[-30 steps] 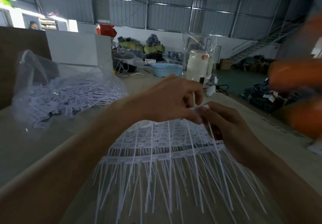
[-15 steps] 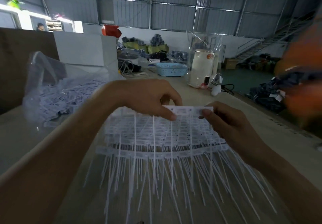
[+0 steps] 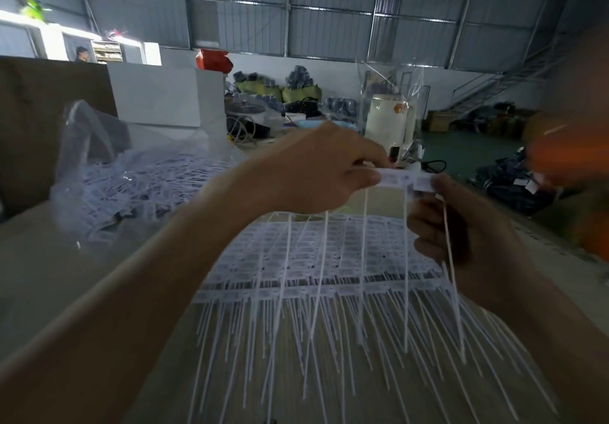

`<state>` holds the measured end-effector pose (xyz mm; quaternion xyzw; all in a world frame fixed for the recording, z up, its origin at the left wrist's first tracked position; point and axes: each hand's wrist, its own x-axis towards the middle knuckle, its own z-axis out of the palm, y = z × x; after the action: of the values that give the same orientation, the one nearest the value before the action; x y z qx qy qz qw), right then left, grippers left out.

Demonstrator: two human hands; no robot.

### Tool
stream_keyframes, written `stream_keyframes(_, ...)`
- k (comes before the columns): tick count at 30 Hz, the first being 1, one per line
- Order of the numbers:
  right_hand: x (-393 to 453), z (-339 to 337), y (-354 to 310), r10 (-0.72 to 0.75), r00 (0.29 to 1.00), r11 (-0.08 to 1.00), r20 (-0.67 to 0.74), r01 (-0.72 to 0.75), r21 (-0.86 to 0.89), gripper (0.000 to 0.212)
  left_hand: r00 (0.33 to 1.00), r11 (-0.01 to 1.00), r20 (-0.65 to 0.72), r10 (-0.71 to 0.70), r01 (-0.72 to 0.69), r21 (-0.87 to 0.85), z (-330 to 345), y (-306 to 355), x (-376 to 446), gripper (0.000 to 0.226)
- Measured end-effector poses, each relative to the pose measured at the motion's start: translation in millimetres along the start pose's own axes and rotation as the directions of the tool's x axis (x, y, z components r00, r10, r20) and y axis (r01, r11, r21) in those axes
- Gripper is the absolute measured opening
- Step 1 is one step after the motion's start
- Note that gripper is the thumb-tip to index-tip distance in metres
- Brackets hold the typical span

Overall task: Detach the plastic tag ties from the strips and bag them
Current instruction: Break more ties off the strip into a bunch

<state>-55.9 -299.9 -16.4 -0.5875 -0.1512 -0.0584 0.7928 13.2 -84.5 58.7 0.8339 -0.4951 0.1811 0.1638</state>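
Note:
I hold a white strip of tag ties (image 3: 400, 179) up in the air between both hands. My left hand (image 3: 316, 169) grips its left part, with several thin tails hanging below it. My right hand (image 3: 458, 222) pinches the strip's right end, and one tail runs down past its fingers. Under my hands, a stack of tie strips (image 3: 316, 275) lies on the table, tails pointing toward me. At the left sits an open clear plastic bag (image 3: 125, 176) full of loose white ties.
The beige table (image 3: 43, 275) runs away from me. A white box (image 3: 158, 97) and a brown board stand behind the bag. A white jug in clear wrap (image 3: 390, 120) stands at the far end. A blurred orange shape (image 3: 573, 159) is at the right edge.
Both hands have lifted the strip higher above the stack. The gap between my thumbs along the strip is narrower than half a second ago.

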Motion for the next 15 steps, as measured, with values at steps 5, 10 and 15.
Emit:
stream_keyframes(5,1,2,0,0.055,0.992,0.997,-0.112,-0.049,0.056,0.028,0.999,0.998,0.031,0.031,-0.033,0.056,6,2,1,0.038)
stream_keyframes(10,-1,3,2,-0.096,0.992,0.980,-0.079,0.081,-0.179,0.031,0.987,0.951,-0.148,0.059,-0.010,0.310,11,7,-2,0.024)
stream_keyframes(15,-3,4,3,-0.234,0.971,0.935,-0.048,0.211,-0.286,0.029,0.971,0.896,-0.206,0.125,-0.021,0.444,10,14,-3,0.037)
